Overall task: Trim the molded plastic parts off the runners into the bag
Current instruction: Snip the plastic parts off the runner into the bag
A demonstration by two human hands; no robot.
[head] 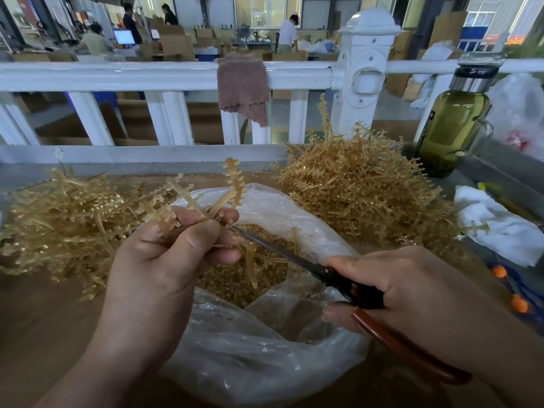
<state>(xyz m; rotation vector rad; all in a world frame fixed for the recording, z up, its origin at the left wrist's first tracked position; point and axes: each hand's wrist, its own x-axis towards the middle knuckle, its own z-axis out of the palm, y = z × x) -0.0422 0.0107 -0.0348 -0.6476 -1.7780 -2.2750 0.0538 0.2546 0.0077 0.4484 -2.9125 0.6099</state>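
Observation:
My left hand (173,248) grips a bundle of amber plastic runners (232,181) over the mouth of a clear plastic bag (250,348). Small cut amber parts (238,278) fill the bag's bottom. My right hand (412,293) holds scissors (332,275) with black pivot and brown handles. The blade tips sit right under my left fingertips, at the runner's lower end. One runner branch hangs down into the bag.
A heap of pale runners (64,219) lies on the left of the wooden table, a darker amber heap (362,187) on the right. A green glass bottle (453,125), white cloth (497,225) and an orange-tipped tool (509,287) stand right. A white railing (147,75) with a brown rag (243,83) runs behind.

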